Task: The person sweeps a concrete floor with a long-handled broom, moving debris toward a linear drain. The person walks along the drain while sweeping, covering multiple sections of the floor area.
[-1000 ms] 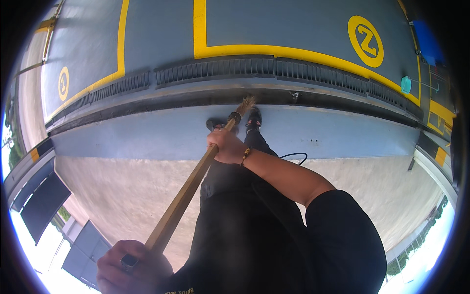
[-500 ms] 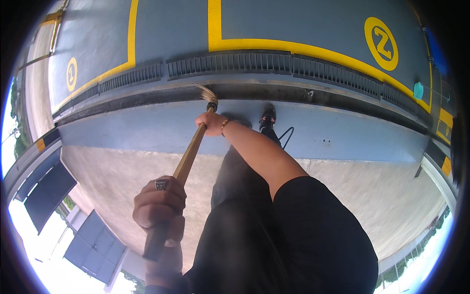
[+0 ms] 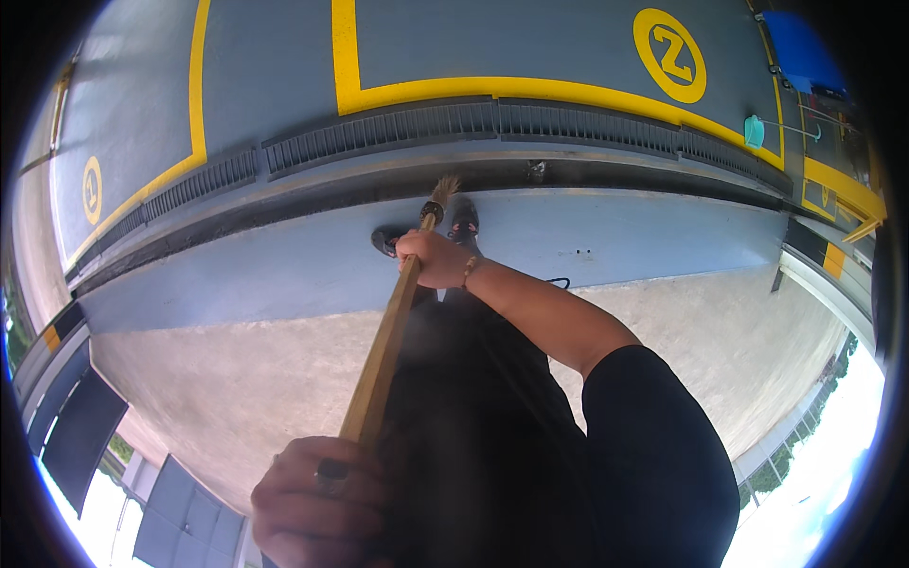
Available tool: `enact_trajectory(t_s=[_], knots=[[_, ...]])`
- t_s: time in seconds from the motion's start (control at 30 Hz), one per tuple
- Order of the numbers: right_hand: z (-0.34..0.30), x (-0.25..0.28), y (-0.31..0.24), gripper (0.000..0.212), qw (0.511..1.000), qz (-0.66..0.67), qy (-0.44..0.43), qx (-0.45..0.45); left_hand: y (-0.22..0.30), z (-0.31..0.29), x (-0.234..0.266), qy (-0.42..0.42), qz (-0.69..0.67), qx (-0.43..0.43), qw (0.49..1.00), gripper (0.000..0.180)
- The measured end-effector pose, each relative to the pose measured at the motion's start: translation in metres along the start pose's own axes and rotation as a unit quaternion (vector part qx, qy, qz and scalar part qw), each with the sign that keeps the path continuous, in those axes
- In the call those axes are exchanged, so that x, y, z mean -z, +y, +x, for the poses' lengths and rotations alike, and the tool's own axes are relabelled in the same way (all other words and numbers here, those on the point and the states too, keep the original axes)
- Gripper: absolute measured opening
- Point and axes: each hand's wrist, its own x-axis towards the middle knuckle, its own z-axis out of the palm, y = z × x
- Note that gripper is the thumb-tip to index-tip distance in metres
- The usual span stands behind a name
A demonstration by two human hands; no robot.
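The broom [image 3: 383, 355] stretches away from the person's body, its long handle slanting slightly rightward and its bristles [image 3: 447, 188] pointing outward to the dark gutter [image 3: 625, 174], whether above or in it I can't tell. The left hand [image 3: 322, 499] wraps tightly round the near stretch; the right hand [image 3: 436, 258] curls closed round the handle farther out, the bristles just beyond it.

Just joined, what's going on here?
A person holds a wooden-handled broom in both hands. The left hand grips the upper handle; the right hand is closed around it lower down, near the bristles. The bristles are at the dark channel just beyond the shoes; contact isn't clear. Dark drain grates lie in a row along the channel's far side.
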Motion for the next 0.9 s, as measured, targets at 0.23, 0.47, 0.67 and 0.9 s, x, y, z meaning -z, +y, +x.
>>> enact_trajectory(t_s=[0.23, 0.47, 0.67, 0.9], knots=[[0.069, -0.077, -0.064, 0.022, 0.997, 0.009, -0.050, 0.057, 0.081, -0.017, -0.001, 0.133, 0.271, 0.036, 0.953, 0.036], [0.114, -0.125, 0.037, 0.016, 0.988, 0.016, -0.151, 0.025, -0.015, -0.020, -0.019, -0.009, 0.284, 0.049, 0.957, 0.032], [0.033, -0.041, 0.126, 0.015, 0.974, -0.098, -0.186, -0.090, -0.082, -0.040, -0.014, 0.106, 0.168, 0.096, 0.975, 0.029], [-0.082, 0.068, 0.083, 0.012, 0.987, -0.109, -0.065, -0.100, -0.087, -0.020, -0.049, 0.012, -0.023, 0.083, 0.996, 0.024]])
